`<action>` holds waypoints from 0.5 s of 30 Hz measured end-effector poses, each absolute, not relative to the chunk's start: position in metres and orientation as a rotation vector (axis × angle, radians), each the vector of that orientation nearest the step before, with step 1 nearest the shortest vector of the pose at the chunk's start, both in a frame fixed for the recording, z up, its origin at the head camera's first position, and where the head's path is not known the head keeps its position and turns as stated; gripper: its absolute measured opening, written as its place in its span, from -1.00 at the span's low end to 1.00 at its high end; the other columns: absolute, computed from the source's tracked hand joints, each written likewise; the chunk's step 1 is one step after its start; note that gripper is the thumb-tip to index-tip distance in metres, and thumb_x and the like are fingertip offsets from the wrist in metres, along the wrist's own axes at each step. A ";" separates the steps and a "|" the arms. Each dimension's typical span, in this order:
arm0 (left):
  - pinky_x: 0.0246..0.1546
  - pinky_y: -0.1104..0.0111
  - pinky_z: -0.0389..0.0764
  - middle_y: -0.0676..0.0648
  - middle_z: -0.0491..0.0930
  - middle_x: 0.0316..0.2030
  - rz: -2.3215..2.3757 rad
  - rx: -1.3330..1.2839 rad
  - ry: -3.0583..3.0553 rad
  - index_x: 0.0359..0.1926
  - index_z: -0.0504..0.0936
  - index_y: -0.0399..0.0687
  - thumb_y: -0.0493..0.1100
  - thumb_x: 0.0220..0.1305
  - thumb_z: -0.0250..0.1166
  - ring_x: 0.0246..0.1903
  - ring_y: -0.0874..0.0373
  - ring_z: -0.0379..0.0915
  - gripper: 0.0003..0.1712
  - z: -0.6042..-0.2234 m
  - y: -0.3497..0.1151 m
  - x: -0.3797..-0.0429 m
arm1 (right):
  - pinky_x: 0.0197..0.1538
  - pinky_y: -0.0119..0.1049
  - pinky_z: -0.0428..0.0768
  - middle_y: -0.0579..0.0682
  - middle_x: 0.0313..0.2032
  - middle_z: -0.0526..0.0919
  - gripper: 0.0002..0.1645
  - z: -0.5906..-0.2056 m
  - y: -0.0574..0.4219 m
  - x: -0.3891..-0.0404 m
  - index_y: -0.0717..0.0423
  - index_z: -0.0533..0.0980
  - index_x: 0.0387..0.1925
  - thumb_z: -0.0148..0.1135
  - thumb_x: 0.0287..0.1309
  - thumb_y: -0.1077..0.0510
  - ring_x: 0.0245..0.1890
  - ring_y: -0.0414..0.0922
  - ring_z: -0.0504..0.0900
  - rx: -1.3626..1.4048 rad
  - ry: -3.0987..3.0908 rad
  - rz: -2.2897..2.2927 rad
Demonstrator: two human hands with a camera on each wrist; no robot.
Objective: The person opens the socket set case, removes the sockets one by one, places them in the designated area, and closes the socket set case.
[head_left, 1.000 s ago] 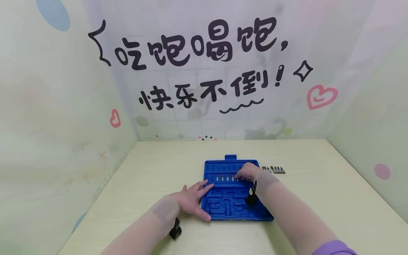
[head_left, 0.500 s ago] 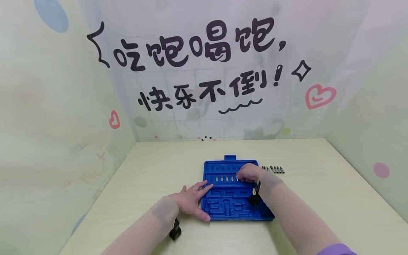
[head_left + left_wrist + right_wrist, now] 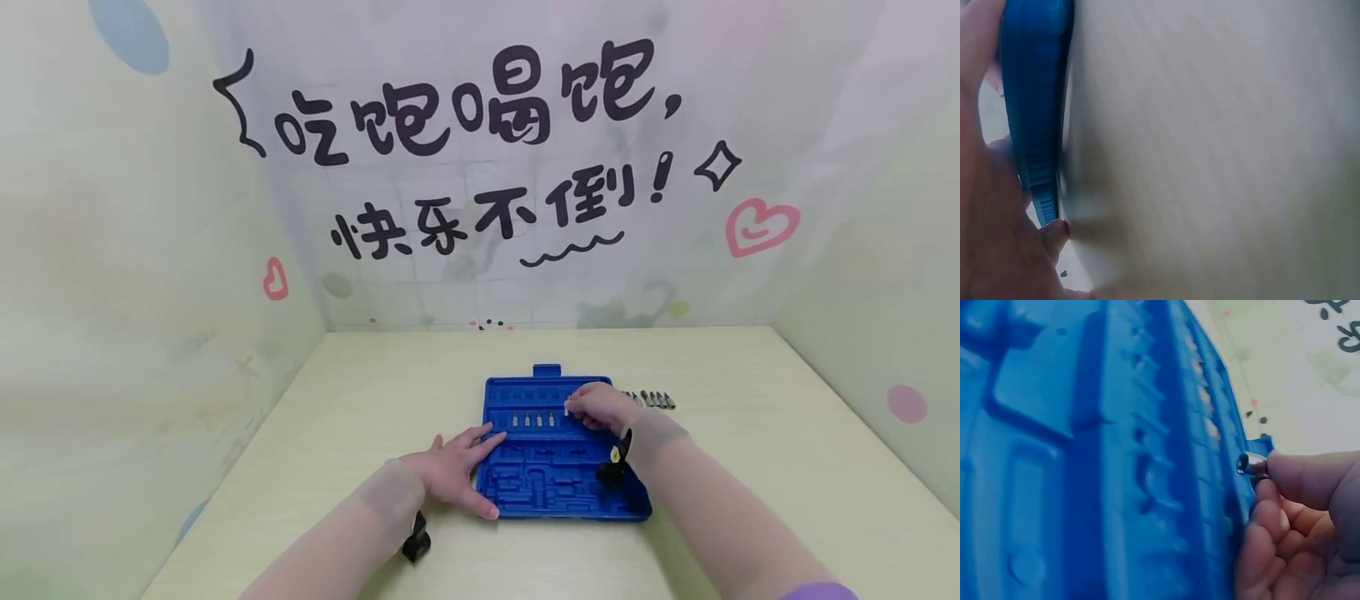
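Head view shows the right hand [image 3: 600, 406] above the far right part of the open blue tool case [image 3: 555, 500], which lies on the table [image 3: 390, 367]. Thumb and fingers pinch one small metal socket [image 3: 1254, 465], with its hollow end facing out from the fingertips. The socket is just to the right of four metal bits [image 3: 539, 420], which sit in a row with long axes near to far. The socket's own axis looks roughly similar, but I cannot tell its tilt, nor whether it touches the case. The left hand [image 3: 453, 471] is farther from this row, with fingers spread along the left edge of the case. Loose metal bits [image 3: 660, 400] lie to the right, partly behind the right hand.
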State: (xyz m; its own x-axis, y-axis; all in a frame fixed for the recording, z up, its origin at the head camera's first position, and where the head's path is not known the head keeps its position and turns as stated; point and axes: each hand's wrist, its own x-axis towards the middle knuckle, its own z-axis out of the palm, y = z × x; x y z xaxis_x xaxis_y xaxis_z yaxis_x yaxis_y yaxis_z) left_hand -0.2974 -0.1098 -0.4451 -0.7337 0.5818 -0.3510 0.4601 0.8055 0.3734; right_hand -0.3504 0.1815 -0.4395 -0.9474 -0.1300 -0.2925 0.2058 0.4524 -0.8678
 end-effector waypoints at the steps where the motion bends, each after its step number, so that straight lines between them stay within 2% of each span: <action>1: 0.33 -0.23 -0.29 0.11 -0.31 0.51 0.365 0.773 2.534 0.52 -0.18 0.42 0.50 -0.13 0.35 0.48 -0.02 -0.31 0.29 -0.445 -0.110 -0.297 | -0.43 -0.33 0.43 -0.03 -0.47 0.45 -0.80 -0.438 0.183 -0.350 0.26 0.57 -0.23 0.12 0.34 0.17 -0.55 -0.12 0.38 0.053 2.389 -1.498; 6: 0.33 -0.22 -0.30 0.11 -0.31 0.51 0.363 0.762 2.533 0.52 -0.17 0.41 0.49 -0.13 0.35 0.48 -0.02 -0.31 0.29 -0.444 -0.109 -0.296 | -0.35 -0.28 0.51 0.04 -0.37 0.54 -0.74 -0.426 0.201 -0.351 0.38 0.50 -0.12 0.07 0.37 0.20 -0.45 -0.10 0.47 -0.002 2.338 -1.571; 10: 0.33 -0.23 -0.28 0.10 -0.29 0.52 0.360 0.764 2.534 0.52 -0.17 0.39 0.48 -0.12 0.36 0.48 -0.02 -0.31 0.29 -0.442 -0.107 -0.295 | -0.29 -0.28 0.57 0.06 -0.38 0.57 -0.68 -0.418 0.226 -0.354 0.53 0.40 -0.03 0.01 0.39 0.26 -0.42 -0.14 0.54 -0.027 2.321 -1.629; 15: 0.33 -0.23 -0.28 0.09 -0.29 0.52 0.362 0.768 2.538 0.52 -0.16 0.37 0.47 -0.11 0.36 0.47 -0.03 -0.30 0.28 -0.443 -0.108 -0.295 | -0.24 -0.23 0.55 0.05 -0.40 0.55 -0.56 -0.414 0.263 -0.355 0.58 0.31 0.14 -0.05 0.41 0.25 -0.46 -0.17 0.51 0.016 2.430 -1.556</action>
